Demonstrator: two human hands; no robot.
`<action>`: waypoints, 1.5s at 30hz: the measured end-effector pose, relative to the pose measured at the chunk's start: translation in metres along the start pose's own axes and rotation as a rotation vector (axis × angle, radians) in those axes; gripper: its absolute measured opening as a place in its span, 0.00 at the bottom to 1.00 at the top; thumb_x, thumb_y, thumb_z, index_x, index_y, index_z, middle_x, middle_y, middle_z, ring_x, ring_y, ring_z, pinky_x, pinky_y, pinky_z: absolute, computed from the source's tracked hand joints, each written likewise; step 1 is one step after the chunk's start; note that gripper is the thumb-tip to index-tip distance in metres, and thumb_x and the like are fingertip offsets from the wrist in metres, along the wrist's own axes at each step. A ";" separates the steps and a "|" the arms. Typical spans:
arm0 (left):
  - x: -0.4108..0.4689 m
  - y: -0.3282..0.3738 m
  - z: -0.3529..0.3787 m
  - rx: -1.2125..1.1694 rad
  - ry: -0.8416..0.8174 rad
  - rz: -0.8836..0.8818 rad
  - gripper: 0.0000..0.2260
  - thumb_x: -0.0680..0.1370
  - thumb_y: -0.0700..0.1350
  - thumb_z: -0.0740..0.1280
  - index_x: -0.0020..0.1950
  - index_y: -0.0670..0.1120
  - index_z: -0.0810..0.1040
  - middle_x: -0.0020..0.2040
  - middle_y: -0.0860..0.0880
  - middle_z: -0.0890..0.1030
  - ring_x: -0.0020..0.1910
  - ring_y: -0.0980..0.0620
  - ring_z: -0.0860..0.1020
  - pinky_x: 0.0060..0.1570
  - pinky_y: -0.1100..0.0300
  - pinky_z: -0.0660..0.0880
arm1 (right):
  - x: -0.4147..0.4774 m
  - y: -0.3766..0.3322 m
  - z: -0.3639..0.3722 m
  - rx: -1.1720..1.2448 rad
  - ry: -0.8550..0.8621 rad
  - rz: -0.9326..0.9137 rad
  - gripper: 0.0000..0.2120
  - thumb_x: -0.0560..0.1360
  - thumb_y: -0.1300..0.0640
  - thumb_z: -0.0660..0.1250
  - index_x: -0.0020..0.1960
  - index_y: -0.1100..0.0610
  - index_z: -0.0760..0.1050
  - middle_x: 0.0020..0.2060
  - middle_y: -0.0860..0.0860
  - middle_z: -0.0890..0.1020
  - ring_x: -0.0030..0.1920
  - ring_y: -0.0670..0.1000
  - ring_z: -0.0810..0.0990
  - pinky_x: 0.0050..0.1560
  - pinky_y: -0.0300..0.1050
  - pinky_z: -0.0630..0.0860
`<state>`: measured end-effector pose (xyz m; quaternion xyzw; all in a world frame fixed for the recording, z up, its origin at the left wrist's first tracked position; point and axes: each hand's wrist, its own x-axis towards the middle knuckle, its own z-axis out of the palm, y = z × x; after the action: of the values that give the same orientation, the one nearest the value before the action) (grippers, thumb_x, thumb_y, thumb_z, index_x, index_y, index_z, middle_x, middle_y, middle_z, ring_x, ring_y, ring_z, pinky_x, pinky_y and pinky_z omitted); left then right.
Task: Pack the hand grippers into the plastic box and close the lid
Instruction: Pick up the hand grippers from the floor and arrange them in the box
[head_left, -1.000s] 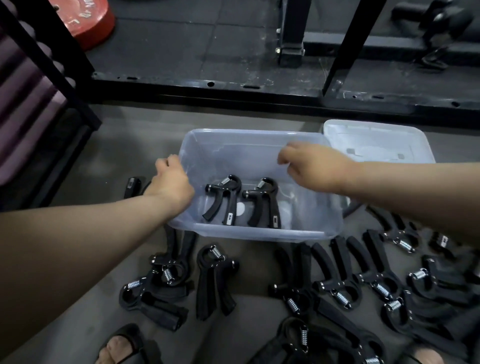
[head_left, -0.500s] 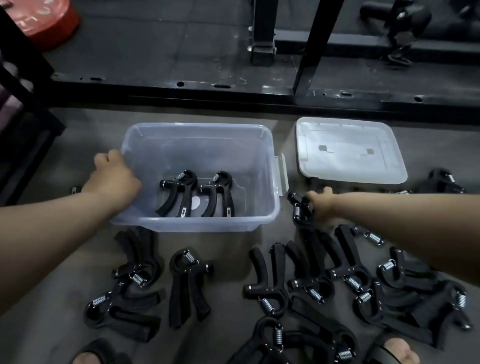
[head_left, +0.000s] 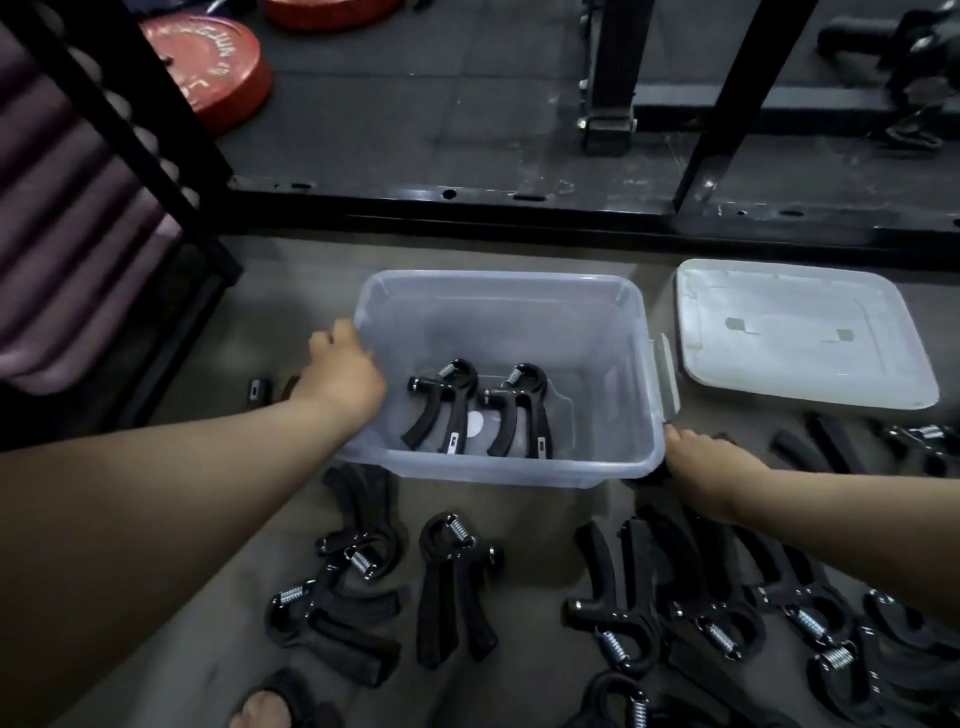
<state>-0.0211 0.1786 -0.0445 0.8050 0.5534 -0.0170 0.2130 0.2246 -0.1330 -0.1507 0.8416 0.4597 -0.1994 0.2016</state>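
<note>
Open plastic box (head_left: 493, 470): two hand grippers (head_left: 448, 402) inside. Lid (head_left: 800, 332) off, 3 o'clock. Left hand (head_left: 343, 376) grips rim, 9 o'clock. Right hand (head_left: 701, 462) at 4 o'clock corner, grasp indeterminate.

Left hand (head_left: 343, 379) grips the plastic box (head_left: 597, 358) at its left rim; two hand grippers (head_left: 441, 405) lie inside; right hand (head_left: 706, 467) rests by its near right corner; lid (head_left: 800, 332) lies alongside.

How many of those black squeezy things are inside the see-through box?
2. One hand gripper lies on the floor of the plastic box, left of centre; the second hand gripper lies right of it. The left hand covers the near-left corner, so one could hide there.
</note>
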 end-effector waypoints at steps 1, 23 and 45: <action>0.000 -0.001 0.000 -0.019 -0.011 0.000 0.13 0.80 0.46 0.55 0.64 0.45 0.63 0.66 0.41 0.64 0.55 0.34 0.74 0.57 0.41 0.72 | 0.000 -0.003 0.003 0.012 0.007 -0.009 0.23 0.78 0.55 0.59 0.71 0.58 0.60 0.62 0.56 0.75 0.60 0.59 0.76 0.58 0.52 0.73; -0.006 0.004 0.007 -0.048 -0.049 -0.010 0.15 0.81 0.45 0.55 0.68 0.46 0.61 0.68 0.41 0.61 0.57 0.34 0.72 0.58 0.39 0.71 | -0.029 0.031 -0.059 0.226 0.013 -0.009 0.23 0.71 0.39 0.55 0.44 0.58 0.76 0.38 0.55 0.80 0.39 0.56 0.80 0.40 0.46 0.78; -0.035 0.047 0.026 -0.086 -0.100 0.054 0.13 0.81 0.45 0.55 0.65 0.44 0.61 0.66 0.39 0.62 0.61 0.32 0.70 0.60 0.43 0.67 | -0.058 -0.041 -0.180 1.967 -0.443 0.100 0.11 0.81 0.48 0.59 0.50 0.53 0.76 0.44 0.52 0.84 0.41 0.50 0.84 0.51 0.52 0.79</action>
<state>0.0132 0.1241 -0.0436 0.8080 0.5203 -0.0276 0.2751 0.1877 -0.0583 0.0241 0.5967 0.0077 -0.6332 -0.4929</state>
